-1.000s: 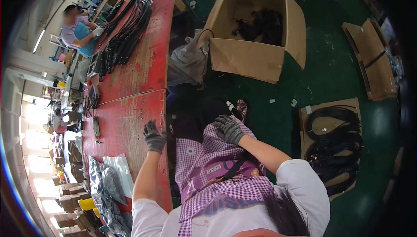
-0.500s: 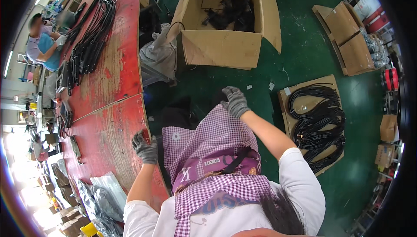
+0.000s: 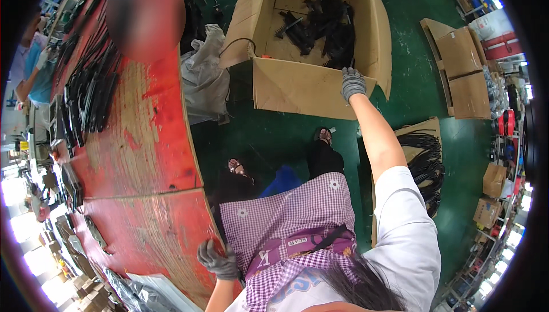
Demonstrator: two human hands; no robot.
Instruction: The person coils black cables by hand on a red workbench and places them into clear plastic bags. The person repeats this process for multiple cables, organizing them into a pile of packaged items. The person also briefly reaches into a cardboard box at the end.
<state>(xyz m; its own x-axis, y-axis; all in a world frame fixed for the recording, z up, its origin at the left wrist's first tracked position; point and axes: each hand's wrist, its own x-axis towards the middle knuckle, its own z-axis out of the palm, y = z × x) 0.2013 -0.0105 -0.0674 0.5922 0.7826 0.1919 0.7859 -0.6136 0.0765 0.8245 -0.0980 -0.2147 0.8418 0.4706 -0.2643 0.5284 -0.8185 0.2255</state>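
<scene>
My right hand [image 3: 353,85], in a grey glove, reaches forward to the near rim of a large open cardboard box [image 3: 303,90]. Its fingers are bent over the upper edge of the near side, close to the right corner. Inside the box lies a heap of black plastic parts [image 3: 334,26], some with comb-like teeth. My left hand [image 3: 218,260], gloved alike, rests at the edge of the red worktable [image 3: 166,220], its fingers loosely bent and apart, holding nothing.
Bundles of black cables [image 3: 91,92] lie across the table's far part; a person [image 3: 37,63] stands beyond it. Coiled black cables [image 3: 423,166] lie on cardboard to my right. Grey sacking [image 3: 206,74] hangs beside the table. Another carton [image 3: 463,72] stands farther right.
My right hand has gone from above my lap forward to the box's rim. My left hand stays by the table edge, lower in view. The whole view has shifted forward.
</scene>
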